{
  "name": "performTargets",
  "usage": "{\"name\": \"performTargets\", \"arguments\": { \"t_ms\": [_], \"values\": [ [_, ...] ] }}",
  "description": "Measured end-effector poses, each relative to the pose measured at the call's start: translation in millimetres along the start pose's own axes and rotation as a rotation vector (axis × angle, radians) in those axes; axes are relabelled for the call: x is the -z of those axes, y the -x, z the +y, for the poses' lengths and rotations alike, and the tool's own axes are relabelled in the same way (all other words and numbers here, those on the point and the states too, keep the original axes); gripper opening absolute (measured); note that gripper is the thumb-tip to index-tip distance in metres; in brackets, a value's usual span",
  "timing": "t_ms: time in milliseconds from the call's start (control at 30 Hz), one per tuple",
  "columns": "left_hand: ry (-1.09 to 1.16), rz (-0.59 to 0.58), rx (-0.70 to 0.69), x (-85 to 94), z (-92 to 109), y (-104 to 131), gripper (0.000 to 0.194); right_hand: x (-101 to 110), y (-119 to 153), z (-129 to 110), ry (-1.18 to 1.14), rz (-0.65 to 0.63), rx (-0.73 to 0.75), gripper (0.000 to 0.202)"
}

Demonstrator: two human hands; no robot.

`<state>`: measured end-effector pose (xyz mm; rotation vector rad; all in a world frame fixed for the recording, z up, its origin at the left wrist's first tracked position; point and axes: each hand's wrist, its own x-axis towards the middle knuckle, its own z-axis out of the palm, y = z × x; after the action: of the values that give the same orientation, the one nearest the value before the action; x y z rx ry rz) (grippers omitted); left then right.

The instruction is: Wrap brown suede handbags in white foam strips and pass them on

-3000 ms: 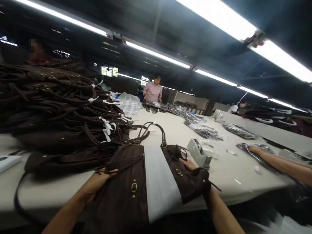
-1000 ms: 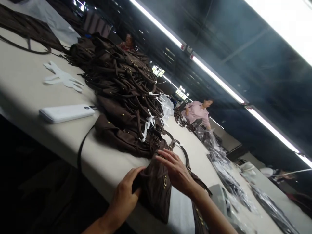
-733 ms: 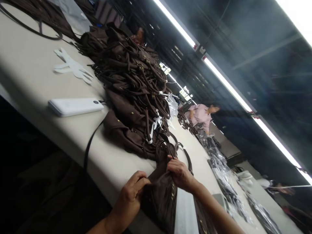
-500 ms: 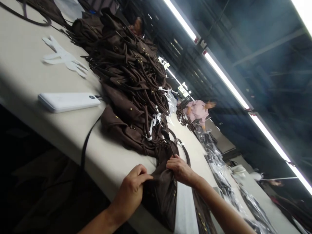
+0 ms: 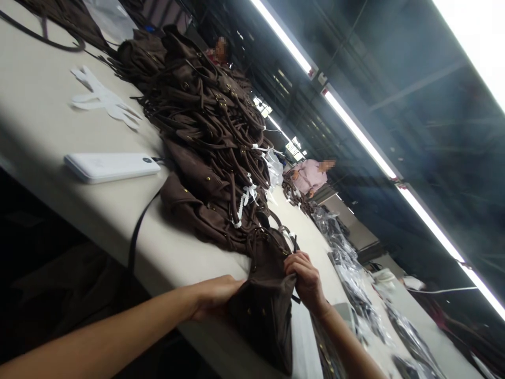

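A dark brown handbag (image 5: 262, 310) with small brass studs lies tilted at the table's near edge, its base towards me. My left hand (image 5: 216, 296) holds its left side, with the fingertips hidden behind the bag. My right hand (image 5: 304, 276) is closed at the upper right edge of the bag. A thin black stick-like piece (image 5: 295, 242) sticks up above that fist, and a dark end shows below it; I cannot tell whether it is a tool or a strap. Just beyond, another brown bag (image 5: 197, 210) rests against the heap.
A tall heap of brown bags (image 5: 213, 105) with tangled handles covers the table (image 5: 43, 95). At left lie a white power bank (image 5: 112, 167) with a black cable and a white glove (image 5: 104, 100). Plastic-wrapped goods (image 5: 347, 263) line the right side. A person in pink (image 5: 310, 176) stands farther off.
My left hand has gone from pinching the bag's top to its left side. My right hand has shifted slightly right, and the bag has turned with its base more towards me.
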<state>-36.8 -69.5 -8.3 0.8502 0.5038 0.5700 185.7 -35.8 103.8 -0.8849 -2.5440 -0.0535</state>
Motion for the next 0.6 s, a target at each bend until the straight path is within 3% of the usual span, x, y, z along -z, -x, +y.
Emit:
{"name": "performTargets", "arguments": {
  "t_ms": [67,133,267,333,433,600],
  "values": [
    [0.047,-0.005,0.131,-7.9,-1,-7,0.027,-1,2,1,-0.039,0.026,-0.011,0.029],
    [0.112,0.09,0.146,-15.5,-4,-14,0.016,-1,4,1,-0.094,0.01,-0.026,0.028],
    [0.124,0.375,-0.054,-20.9,-7,-30,0.019,0,4,-5,-0.166,-0.178,-0.059,0.021],
    [0.095,0.454,-0.181,-16.7,-2,-33,0.029,2,1,-10,-0.149,-0.302,-0.069,0.034],
    [-0.014,0.414,-0.329,-3.3,7,-35,0.037,2,-12,-14,-0.13,-0.437,-0.065,0.045],
    [-0.24,0.293,-0.401,22.0,17,-40,0.022,-22,-53,-10,-0.055,-0.724,0.01,0.02]
  ]
}}
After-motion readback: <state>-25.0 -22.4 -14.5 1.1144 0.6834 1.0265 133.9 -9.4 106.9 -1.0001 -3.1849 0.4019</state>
